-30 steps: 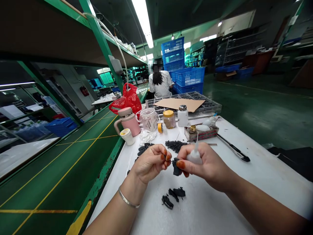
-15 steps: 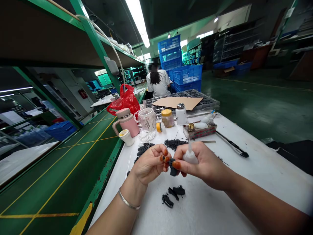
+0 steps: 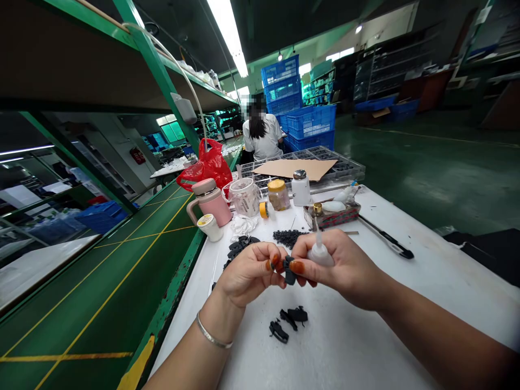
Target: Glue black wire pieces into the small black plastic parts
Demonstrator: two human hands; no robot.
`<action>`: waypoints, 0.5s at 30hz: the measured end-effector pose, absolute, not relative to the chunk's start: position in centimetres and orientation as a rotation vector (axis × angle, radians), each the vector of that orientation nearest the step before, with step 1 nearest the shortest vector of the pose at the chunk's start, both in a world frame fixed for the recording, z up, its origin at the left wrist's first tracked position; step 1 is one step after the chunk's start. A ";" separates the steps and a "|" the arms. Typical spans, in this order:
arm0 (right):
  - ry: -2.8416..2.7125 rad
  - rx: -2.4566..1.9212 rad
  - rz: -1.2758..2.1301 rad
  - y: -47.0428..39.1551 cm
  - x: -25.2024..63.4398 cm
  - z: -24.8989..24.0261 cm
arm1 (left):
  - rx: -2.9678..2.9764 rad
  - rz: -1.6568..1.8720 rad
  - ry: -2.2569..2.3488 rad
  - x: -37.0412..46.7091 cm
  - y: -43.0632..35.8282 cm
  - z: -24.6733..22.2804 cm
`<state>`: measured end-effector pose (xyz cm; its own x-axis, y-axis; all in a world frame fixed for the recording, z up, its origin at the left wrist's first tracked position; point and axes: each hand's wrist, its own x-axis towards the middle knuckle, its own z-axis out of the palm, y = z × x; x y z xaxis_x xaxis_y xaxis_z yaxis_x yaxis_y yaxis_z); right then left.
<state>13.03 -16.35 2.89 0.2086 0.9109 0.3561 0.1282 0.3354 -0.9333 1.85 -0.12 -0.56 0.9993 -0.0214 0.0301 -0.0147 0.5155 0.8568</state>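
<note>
From where I stand, both bare hands meet over the white worktable (image 3: 349, 336), with a small irregular matte-black piece (image 3: 290, 276) between them; call that the centre of the clock, twelve being straight ahead of the wearer. The right hand (image 3: 339, 265) grips the piece between thumb and fingers and also has a translucent white squeeze bottle (image 3: 320, 254) tucked in its grasp, thin nozzle pointing up. The left hand (image 3: 249, 268) has its thumb and forefinger pinched together at the piece's left edge; whether they hold some tiny part, I can't tell. At six o'clock, nearer the wearer, lie three dark curved fragments (image 3: 288, 319). At twelve sits a loose heap of tiny black rings (image 3: 288, 237), and at ten a pile of larger black parts (image 3: 240, 246), partly behind the left hand. Farther off, a pink lidded mug (image 3: 216, 210) stands between ten and eleven, a crumpled red plastic bag (image 3: 209, 167) behind it at eleven. A clear jar with a yellow lid (image 3: 278, 196) is near twelve, a red-patterned open box (image 3: 337, 218) at one, and a long black-handled tool (image 3: 388, 238) lies towards two. Beyond, at twelve, sits a person in a white shirt (image 3: 263, 138).
</note>
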 end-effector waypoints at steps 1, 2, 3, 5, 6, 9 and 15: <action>-1.248 -1.098 0.747 -16.4 13.0 2.9 | 1.034 -0.005 -0.041 1.8 -0.2 -0.5; -1.248 -1.088 0.758 -16.4 13.0 2.8 | 1.040 -0.004 -0.044 1.8 -0.2 -0.5; -1.248 -1.076 0.771 -16.3 12.9 2.8 | 1.044 -0.003 -0.045 1.8 -0.2 -0.5; -1.250 -1.048 0.800 -16.3 12.9 2.7 | 1.051 -0.002 -0.045 1.9 -0.3 -0.5; -1.250 -1.037 0.811 -16.2 12.8 2.7 | 1.053 -0.004 -0.045 1.9 -0.3 -0.5; -1.258 -1.016 0.819 -16.1 12.7 2.7 | 1.055 -0.008 -0.048 1.8 -0.3 -0.6; -1.277 -1.007 0.794 -16.1 12.6 2.7 | 1.035 -0.017 -0.105 1.8 -0.2 -0.7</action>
<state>12.64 -16.12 2.72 0.1465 0.9116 0.3841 0.0590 0.3795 -0.9233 1.75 -0.20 -0.68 0.9949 -0.0635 0.0788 -0.0355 0.5106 0.8591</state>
